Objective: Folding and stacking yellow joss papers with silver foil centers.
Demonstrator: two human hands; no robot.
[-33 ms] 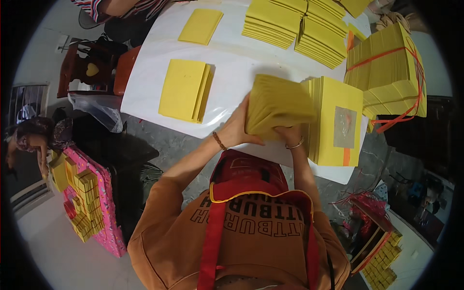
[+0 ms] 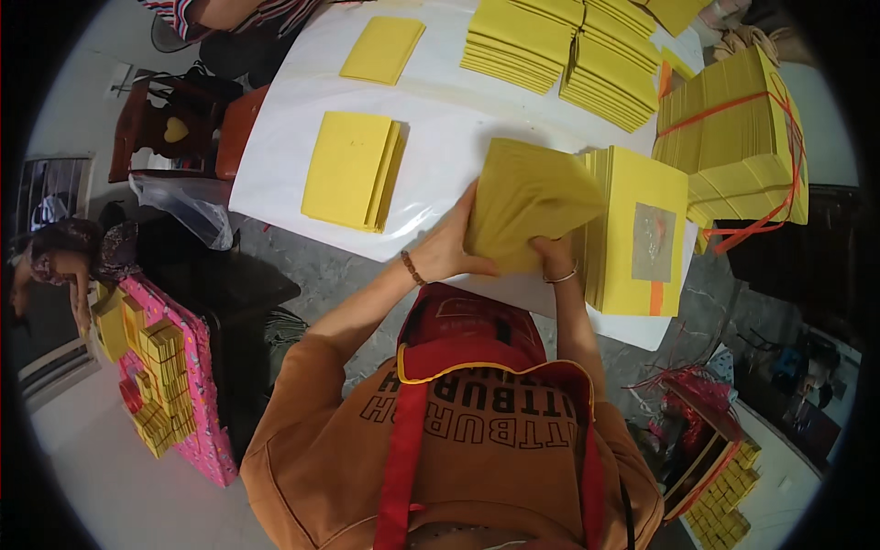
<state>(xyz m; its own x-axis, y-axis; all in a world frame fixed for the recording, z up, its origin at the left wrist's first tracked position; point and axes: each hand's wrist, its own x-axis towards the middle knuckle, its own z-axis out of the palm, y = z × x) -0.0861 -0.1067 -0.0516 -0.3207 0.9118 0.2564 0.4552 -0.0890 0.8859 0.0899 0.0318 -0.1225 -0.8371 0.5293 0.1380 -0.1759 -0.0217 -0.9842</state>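
Observation:
Above the near edge of the white table [image 2: 440, 119], both my hands hold a thick stack of yellow paper envelopes [image 2: 536, 202], tilted and slightly blurred. My left hand [image 2: 456, 240] grips its left side, with the thumb along the lower edge. My right hand [image 2: 555, 258] is closed on its lower right corner, the thumb in front and the other fingers hidden. Just right of it stands another stack of yellow envelopes [image 2: 655, 183] with a clear patch and an orange strip on its top one. A smaller envelope pile [image 2: 346, 170] lies to the left.
Farther back are a flat envelope pile [image 2: 383, 50] and tall envelope stacks [image 2: 522, 41]. A big bundle [image 2: 733, 137] tied with red strap stands at the right. Across the table a person's striped sleeve [image 2: 170, 18] shows. A pink-covered surface [image 2: 197, 394] carries bundles at lower left.
The held envelope stack has turned slightly in my hands, its right side shifting a little. My right thumb has moved slightly; everything else stays put.

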